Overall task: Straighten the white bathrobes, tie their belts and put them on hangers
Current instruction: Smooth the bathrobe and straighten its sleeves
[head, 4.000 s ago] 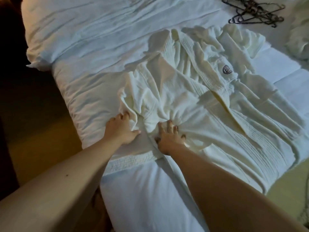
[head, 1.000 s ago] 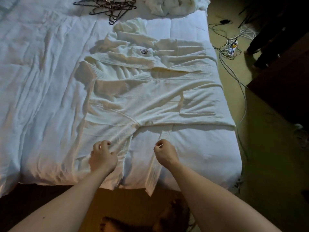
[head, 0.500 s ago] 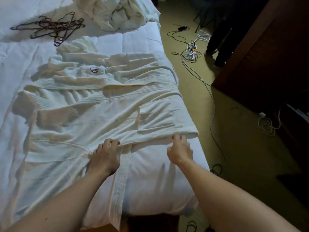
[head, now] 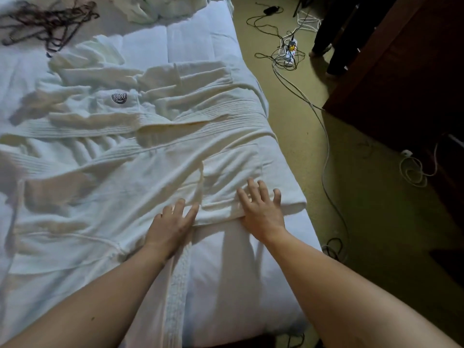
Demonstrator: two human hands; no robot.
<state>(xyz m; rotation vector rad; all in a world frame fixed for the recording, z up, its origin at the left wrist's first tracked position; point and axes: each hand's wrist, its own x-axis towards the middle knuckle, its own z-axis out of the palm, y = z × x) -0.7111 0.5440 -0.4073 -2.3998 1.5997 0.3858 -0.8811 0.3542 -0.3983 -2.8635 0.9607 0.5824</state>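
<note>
Bathrobe [head: 130, 156]: I am working on it where it is lying spread across the bed [head: 200, 43], collar end far from me, hem edge near me by the foot corner. Flat on the bed is giving me a firm surface to press the creases out against.

Left hand [head: 170, 224]: I am laying it palm down, fingers straight and slightly fanned, on the robe's near edge, just beside the belt. It is acting as an anchor, so the cloth does not creep while the other hand is smoothing.

Right hand [head: 261, 209]: I am pressing it flat, fingers spread wide, onto the folded hem panel near the bed's corner. Neither hand is pinching anything.

Belt [head: 175, 292]: it is running from under my left hand toward me and hanging over the bed's edge, untied. Judgement: I am leaving it loose until the front panels are lying square.

Upper robe: it is bunched and ridged around the crest [head: 119, 98]; that part is needing more flattening.

Hangers [head: 47, 18]: a dark tangle is sitting at the far side of the bed, well apart from my hands, untouched.

Second robe [head: 155, 8]: a crumpled white heap is waiting at the far edge, partly out of view.

Stage, as I judge it: straightening; tying and hanging are not yet done.
</note>
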